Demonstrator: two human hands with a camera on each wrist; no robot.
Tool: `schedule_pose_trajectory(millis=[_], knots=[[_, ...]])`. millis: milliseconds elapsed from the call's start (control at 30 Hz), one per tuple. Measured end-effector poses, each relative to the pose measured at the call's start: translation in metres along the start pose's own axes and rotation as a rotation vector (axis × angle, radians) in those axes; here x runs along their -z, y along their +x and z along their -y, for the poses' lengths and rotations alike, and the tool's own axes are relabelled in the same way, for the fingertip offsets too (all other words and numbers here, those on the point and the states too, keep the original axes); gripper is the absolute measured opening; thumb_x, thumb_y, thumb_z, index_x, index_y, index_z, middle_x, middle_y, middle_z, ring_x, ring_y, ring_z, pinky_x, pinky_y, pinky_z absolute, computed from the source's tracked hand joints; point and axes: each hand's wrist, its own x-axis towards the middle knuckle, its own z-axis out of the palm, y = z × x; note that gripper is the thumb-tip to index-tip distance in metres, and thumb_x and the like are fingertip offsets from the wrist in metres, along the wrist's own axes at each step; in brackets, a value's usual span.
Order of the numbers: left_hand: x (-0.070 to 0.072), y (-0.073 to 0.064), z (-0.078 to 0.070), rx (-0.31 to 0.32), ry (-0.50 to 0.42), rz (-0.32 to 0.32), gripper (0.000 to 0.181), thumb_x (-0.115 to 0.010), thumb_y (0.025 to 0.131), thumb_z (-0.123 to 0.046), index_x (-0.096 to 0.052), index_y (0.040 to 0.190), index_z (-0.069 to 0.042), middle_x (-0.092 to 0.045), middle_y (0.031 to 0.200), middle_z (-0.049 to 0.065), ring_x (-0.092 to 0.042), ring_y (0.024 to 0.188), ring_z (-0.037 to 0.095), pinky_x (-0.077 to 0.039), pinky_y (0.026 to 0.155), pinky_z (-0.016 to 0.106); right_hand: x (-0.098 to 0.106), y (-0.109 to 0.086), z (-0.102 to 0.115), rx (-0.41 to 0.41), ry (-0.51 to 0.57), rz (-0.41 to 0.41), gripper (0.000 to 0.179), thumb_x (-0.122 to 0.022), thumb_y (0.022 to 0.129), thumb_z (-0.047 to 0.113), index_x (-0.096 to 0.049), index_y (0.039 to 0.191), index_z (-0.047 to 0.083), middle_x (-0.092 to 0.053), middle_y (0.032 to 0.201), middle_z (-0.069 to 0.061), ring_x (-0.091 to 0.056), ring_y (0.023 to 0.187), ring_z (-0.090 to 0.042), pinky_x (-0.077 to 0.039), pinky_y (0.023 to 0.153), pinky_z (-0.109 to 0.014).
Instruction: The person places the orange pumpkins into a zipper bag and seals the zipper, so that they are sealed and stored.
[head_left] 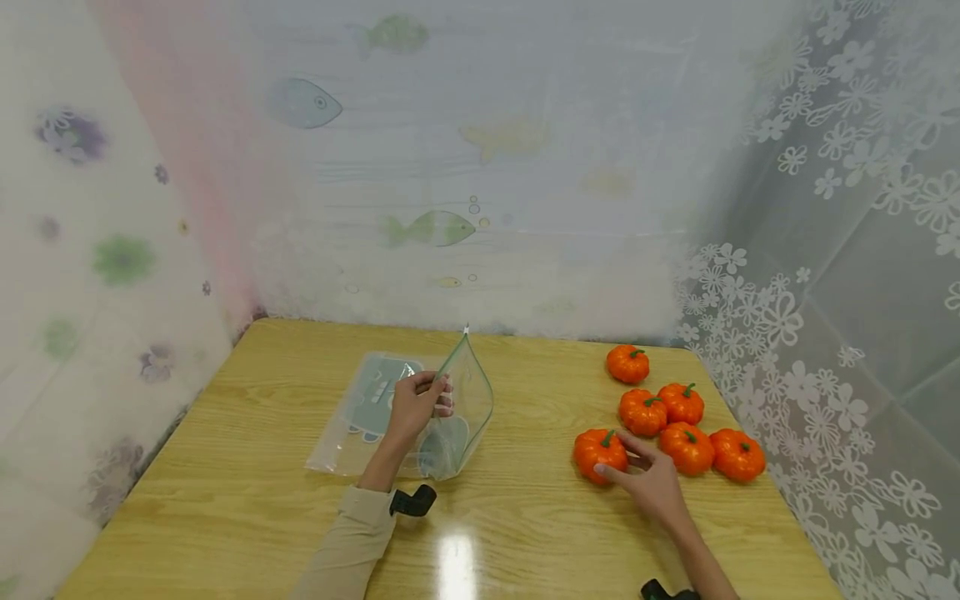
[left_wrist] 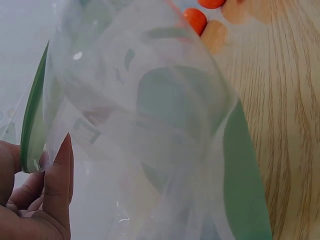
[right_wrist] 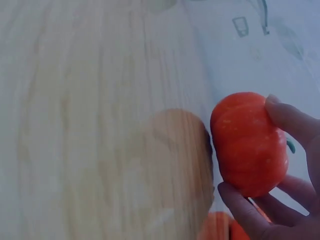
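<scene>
Pinching left hand [head_left: 412,408]: I grip the bag [head_left: 442,448]; slackening could collapse it.
Clasping right hand [head_left: 654,483]: I hold a pumpkin [head_left: 597,452]; its gloss could cause slipping.

Curtained-off booth: fish-print curtain [head_left: 570,250], flowered side curtains [head_left: 855,425], wood-grain table [head_left: 525,533].

1. The head camera looks forward and down from up high, far enough back to see the table [head_left: 525,521], the curtain [head_left: 555,167], the left hand [head_left: 411,410] and the right hand [head_left: 658,483].
2. The left wrist camera is very close to the bag [left_wrist: 150,125]. Its view is tipped sideways, with the table on the right.
3. The right wrist camera is close to one pumpkin [right_wrist: 247,145]. It is tipped too, with the table on the left.
4. The head and left wrist views share the bag; the head and right wrist views share that pumpkin.
</scene>
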Motion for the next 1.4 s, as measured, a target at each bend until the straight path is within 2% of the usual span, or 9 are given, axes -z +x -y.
schedule_pose_trajectory(millis=[167,333,467,600,833,1100,1400], knots=[[-0.002,0.000,0.000,0.001,0.008,-0.004,0.023,-0.061,0.104,-0.012,-0.065,0.116,0.007,-0.070,0.093,0.016,-0.069,0.067,0.013,-0.063,0.062,0.028,-0.010,-0.002,0.001,0.008,0.098,0.038,0.070,-0.084,0.087,0.019,-0.053,0.148,0.005,-0.054,0.147,-0.019,-0.064,0.120,-0.023,-0.054,0.088,-0.017],[-0.002,0.000,0.001,0.015,0.013,-0.002,0.026,-0.060,0.104,-0.011,-0.064,0.120,0.010,-0.070,0.095,0.018,-0.069,0.067,0.013,-0.062,0.062,0.027,-0.022,-0.005,0.005,-0.001,0.204,0.109,0.067,-0.079,0.090,0.014,-0.049,0.150,0.002,-0.049,0.151,-0.020,-0.064,0.114,-0.008,-0.054,0.089,-0.018],[-0.003,0.000,0.002,0.011,0.008,-0.001,0.025,-0.059,0.104,-0.010,-0.064,0.119,0.010,-0.070,0.095,0.019,-0.068,0.066,0.013,-0.062,0.062,0.028,-0.033,-0.008,0.011,0.014,0.249,0.122,0.066,-0.077,0.091,0.010,-0.048,0.149,0.002,-0.049,0.151,-0.020,-0.062,0.110,0.001,-0.054,0.090,-0.017],[-0.003,0.000,0.004,0.008,0.000,0.005,0.029,-0.058,0.105,-0.010,-0.062,0.121,0.013,-0.068,0.097,0.024,-0.068,0.066,0.011,-0.062,0.062,0.028,-0.042,-0.011,0.018,0.037,0.281,0.129,0.064,-0.077,0.091,0.007,-0.049,0.148,0.000,-0.049,0.151,-0.020,-0.062,0.111,0.000,-0.054,0.091,-0.017],[-0.006,0.000,0.006,0.011,-0.011,0.003,0.022,-0.059,0.104,-0.010,-0.066,0.116,0.006,-0.066,0.105,0.033,-0.068,0.066,0.012,-0.062,0.062,0.027,-0.057,-0.011,0.027,0.107,0.304,0.132,0.062,-0.077,0.089,0.002,-0.052,0.145,0.000,-0.051,0.149,-0.020,-0.063,0.109,-0.005,-0.055,0.089,-0.018],[-0.007,-0.001,0.007,0.031,-0.014,0.025,0.028,-0.058,0.105,-0.010,-0.062,0.122,0.012,-0.069,0.097,0.020,-0.068,0.067,0.013,-0.062,0.062,0.027,-0.075,-0.010,0.053,0.205,0.391,0.118,0.062,-0.074,0.090,-0.001,-0.049,0.146,-0.005,-0.051,0.146,-0.023,-0.064,0.110,-0.005,-0.055,0.091,-0.018],[-0.011,-0.002,0.010,0.055,-0.025,0.021,0.030,-0.059,0.104,-0.011,-0.059,0.120,0.015,-0.069,0.094,0.018,-0.068,0.066,0.013,-0.062,0.062,0.028,-0.091,-0.007,0.089,0.281,0.543,0.173,0.066,-0.072,0.088,-0.008,-0.043,0.148,-0.008,-0.048,0.143,-0.013,-0.064,0.114,-0.011,-0.058,0.091,-0.026]])
